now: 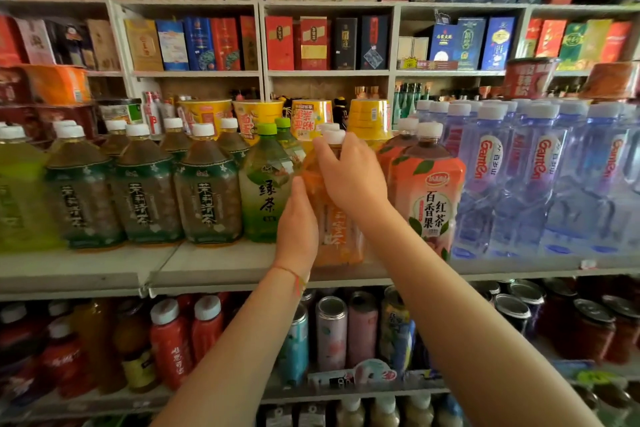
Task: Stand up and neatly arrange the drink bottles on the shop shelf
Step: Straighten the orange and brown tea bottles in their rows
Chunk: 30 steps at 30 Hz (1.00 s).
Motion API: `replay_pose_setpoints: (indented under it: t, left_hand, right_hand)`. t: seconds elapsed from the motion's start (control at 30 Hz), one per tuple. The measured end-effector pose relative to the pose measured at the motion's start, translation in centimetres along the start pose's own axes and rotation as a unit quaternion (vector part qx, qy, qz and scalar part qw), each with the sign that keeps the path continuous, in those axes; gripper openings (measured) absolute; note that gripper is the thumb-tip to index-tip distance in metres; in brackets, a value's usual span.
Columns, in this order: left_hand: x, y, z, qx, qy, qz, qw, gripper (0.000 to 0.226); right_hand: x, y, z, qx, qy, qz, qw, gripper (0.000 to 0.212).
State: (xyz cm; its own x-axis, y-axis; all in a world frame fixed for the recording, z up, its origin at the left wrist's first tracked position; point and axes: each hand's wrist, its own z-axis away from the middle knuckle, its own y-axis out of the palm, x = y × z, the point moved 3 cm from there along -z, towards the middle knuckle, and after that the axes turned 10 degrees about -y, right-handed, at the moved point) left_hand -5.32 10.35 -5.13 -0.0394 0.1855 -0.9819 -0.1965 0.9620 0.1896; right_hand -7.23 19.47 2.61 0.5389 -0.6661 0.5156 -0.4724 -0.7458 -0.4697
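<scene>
An orange drink bottle [337,229] with a white cap stands upright on the grey shelf [214,267], between a green tea bottle [265,184] and a peach-labelled red tea bottle [429,194]. My left hand [298,222] holds the orange bottle's left side low down. My right hand [349,173] grips its shoulder just under the cap. Much of the label is hidden behind both hands.
Dark jasmine tea bottles [207,191] fill the shelf to the left, and clear water bottles [540,177] crowd the right. Yellow noodle cups [256,114] stand behind. Boxed goods fill the upper shelves; cans and red bottles [173,340] sit on the shelf below.
</scene>
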Motion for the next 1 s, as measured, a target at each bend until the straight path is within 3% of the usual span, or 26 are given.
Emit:
replay_pose_setpoints:
  t: [0.17, 0.27, 0.43, 0.57, 0.73, 0.83, 0.93, 1.0]
  left_hand:
    - [0.9, 0.3, -0.2, 0.049, -0.029, 0.037, 0.998, 0.057]
    - [0.7, 0.3, -0.6, 0.091, -0.085, 0.074, 0.989, 0.061]
    - [0.2, 0.6, -0.8, 0.121, -0.117, 0.085, 0.982, 0.063]
    - [0.4, 0.7, 0.1, 0.138, -0.111, 0.076, 0.981, 0.059]
    - [0.1, 0.6, 0.1, 0.136, -0.112, 0.064, 0.982, 0.067]
    - [0.0, 0.7, -0.3, 0.118, -0.107, 0.066, 0.985, 0.067]
    - [-0.1, 0.9, -0.1, 0.121, -0.106, 0.075, 0.984, 0.065]
    - [-0.1, 1.1, 0.0, 0.122, -0.108, 0.078, 0.984, 0.065]
  right_hand:
    - [-1.2, 0.1, 2.4, -0.071, 0.040, -0.069, 0.994, 0.050]
    - [-2.9, 0.7, 5.4, -0.099, 0.122, -0.197, 0.968, 0.072]
    - [-4.4, 1.6, 7.3, -0.057, 0.182, -0.257, 0.947, 0.088]
    - [-4.3, 1.2, 7.1, -0.037, 0.208, -0.289, 0.934, 0.065]
    - [-4.1, 1.5, 7.0, -0.039, 0.311, -0.356, 0.880, 0.087]
    - [-4.1, 1.4, 6.5, -0.025, 0.335, -0.357, 0.872, 0.096]
    - [-4.8, 1.9, 6.3, -0.021, 0.363, -0.379, 0.851, 0.117]
    - [-5.0, 2.1, 6.2, -0.012, 0.364, -0.392, 0.845, 0.110]
